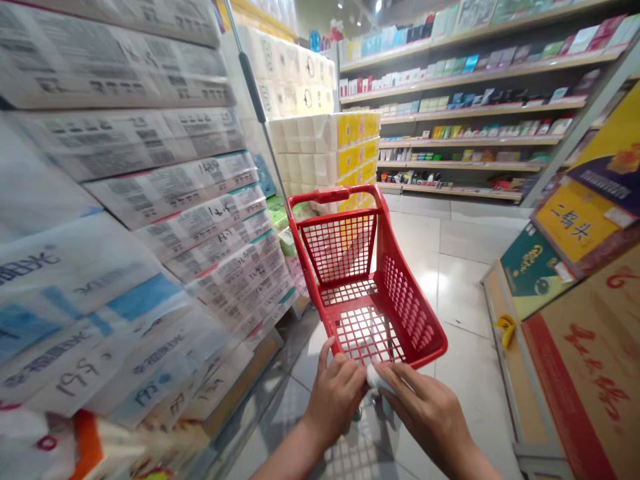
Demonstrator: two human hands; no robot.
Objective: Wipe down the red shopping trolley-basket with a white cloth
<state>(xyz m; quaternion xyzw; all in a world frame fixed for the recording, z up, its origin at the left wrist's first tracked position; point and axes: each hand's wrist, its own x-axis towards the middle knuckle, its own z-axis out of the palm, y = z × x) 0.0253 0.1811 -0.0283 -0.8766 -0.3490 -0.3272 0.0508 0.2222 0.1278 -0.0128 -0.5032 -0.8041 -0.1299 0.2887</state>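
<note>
A crumpled white tissue or thin wipe (pixel 374 379) sits between my two hands, just in front of the near rim of a red plastic shopping cart (pixel 413 293). My left hand (pixel 336 390) is closed at the tissue's left side, its thumb raised apart and its knuckles overlapping the cart's rim. From the other side my right hand (pixel 425 407) pinches the tissue, and part of it hangs below the fingers. Whether the left fingers also touch the rim is hidden. The cart's grid basket holds nothing visible, and its handle (pixel 333 195) faces away from me.
Tall stacks of wrapped paper packs (pixel 200 193) line the left side. Yellow-and-white packs (pixel 325 150) stand behind the cart, beside a slanted metal pole (pixel 253 87). Cartons (pixel 590 360) rise at right. Stocked shelves (pixel 465 83) cross the back above a tiled floor (pixel 465 360).
</note>
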